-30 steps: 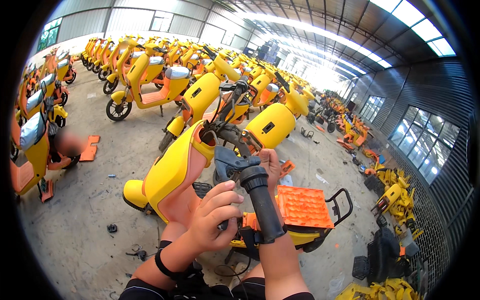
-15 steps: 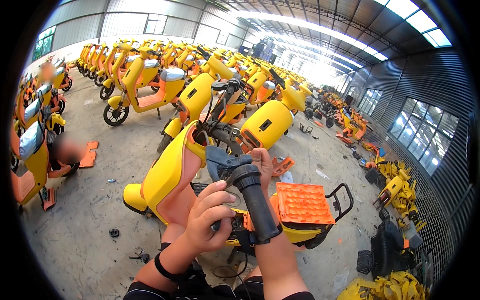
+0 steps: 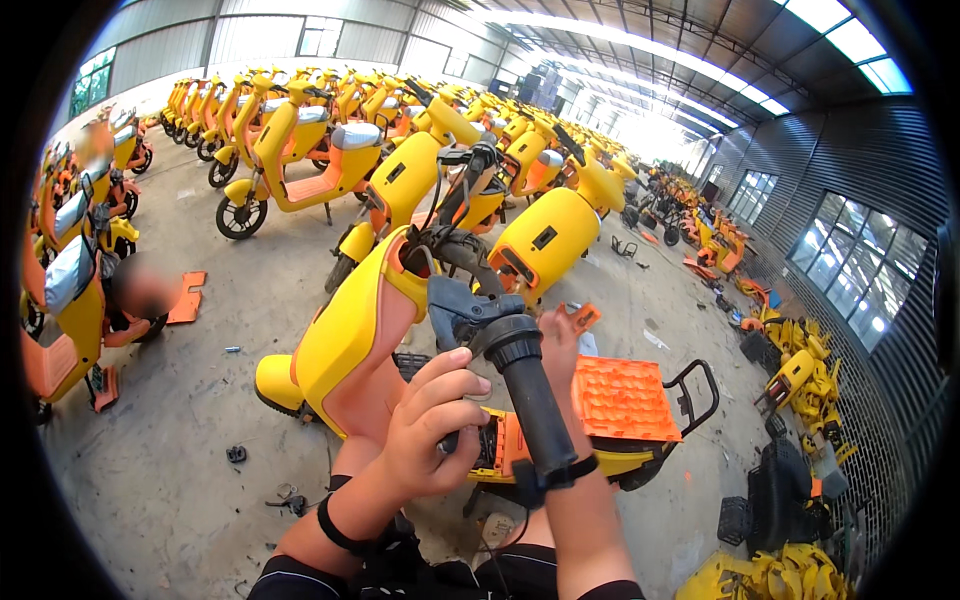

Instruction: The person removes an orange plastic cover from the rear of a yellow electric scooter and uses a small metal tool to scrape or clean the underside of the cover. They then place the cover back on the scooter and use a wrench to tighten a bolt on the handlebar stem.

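Note:
Close in front of me is a black handlebar grip (image 3: 541, 425), tilted, with a ribbed collar at its top. A dark grey brake lever assembly (image 3: 465, 312) joins it there. My left hand (image 3: 435, 425) curls round the lever; its dark rounded end pokes out by the thumb, and the fingers cover most of it. Behind the collar, my right hand (image 3: 560, 345) is smeared by motion and partly hidden, so its fingers cannot be read. Below stands a yellow scooter (image 3: 345, 330) with its steering column exposed and an orange ribbed panel (image 3: 625, 397) lying across its rear.
Rows of yellow scooters (image 3: 310, 150) fill the hall ahead. A headless yellow body (image 3: 545, 240) stands just beyond my scooter. Yellow and black parts (image 3: 790, 500) are heaped along the right wall. Small dark pieces (image 3: 290, 500) lie on the concrete floor to the left.
My right hand has moved down and a little right behind the grip's collar, its fingers now blurred. My left hand keeps its hold on the lever. The whole view has shifted slightly.

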`<state>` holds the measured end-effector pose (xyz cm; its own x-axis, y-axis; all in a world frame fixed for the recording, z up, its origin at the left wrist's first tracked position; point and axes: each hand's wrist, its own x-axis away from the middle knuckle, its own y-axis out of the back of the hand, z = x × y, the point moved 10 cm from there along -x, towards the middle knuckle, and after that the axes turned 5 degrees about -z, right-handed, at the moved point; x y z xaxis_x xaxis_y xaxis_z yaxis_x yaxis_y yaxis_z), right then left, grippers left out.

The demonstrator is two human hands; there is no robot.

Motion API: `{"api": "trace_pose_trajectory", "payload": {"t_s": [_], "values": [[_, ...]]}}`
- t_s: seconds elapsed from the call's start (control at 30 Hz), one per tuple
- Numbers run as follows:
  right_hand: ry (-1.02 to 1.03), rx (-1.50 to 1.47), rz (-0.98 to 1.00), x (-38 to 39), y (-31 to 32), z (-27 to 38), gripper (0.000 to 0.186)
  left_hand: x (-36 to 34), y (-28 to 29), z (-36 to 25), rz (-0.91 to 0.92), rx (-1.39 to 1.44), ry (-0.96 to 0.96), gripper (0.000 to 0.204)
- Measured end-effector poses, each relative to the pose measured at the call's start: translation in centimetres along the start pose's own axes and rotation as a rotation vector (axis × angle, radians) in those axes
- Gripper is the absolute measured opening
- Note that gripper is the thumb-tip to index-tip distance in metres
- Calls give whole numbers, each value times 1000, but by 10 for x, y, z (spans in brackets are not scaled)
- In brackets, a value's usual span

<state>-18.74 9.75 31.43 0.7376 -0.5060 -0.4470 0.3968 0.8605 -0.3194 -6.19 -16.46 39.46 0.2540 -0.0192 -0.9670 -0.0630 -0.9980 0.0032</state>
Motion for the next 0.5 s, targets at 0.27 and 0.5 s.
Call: {"api": "trace_pose_trajectory", "payload": {"t_s": [0.27, 0.5], "values": [[187, 427, 248, -34, -53, 116, 34, -5, -5, -4, -1, 50, -14, 36], [313, 530, 244, -38, -53, 138, 34, -4, -3, -5, 25, 84, 12, 34]]}}
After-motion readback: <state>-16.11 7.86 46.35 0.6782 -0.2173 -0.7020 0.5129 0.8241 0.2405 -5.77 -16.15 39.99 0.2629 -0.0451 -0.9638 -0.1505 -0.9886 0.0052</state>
